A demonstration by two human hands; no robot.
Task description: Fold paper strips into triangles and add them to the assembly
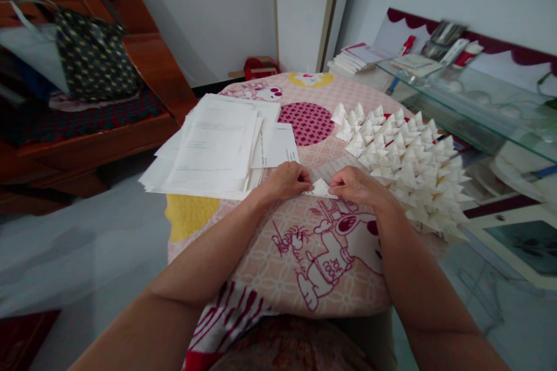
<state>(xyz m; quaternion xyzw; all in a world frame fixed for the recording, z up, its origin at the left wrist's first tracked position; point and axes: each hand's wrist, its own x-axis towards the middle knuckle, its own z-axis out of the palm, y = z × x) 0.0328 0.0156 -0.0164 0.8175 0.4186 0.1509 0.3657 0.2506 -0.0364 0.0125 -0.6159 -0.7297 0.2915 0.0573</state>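
Observation:
A small white piece of folded paper (321, 188) with a pointed middle lies low over the table between my hands. My left hand (290, 179) pinches its left end, and my right hand (353, 184) pinches its right end. To the left of my left hand rests a stack of printed paper sheets (213, 145), with smaller sheets (278, 145) sticking out at its right side. Beyond my right hand stand many pointed folded paper pieces (400, 156), set close together in rows.
A patterned cloth (278, 255) covers the round table. On the right is a glass shelf (478, 104) with a metal pot (448, 32) and a cup (469, 55). Booklets (354, 57) lie at the back. A wooden bench (152, 75) with a dotted bag (89, 55) stands left.

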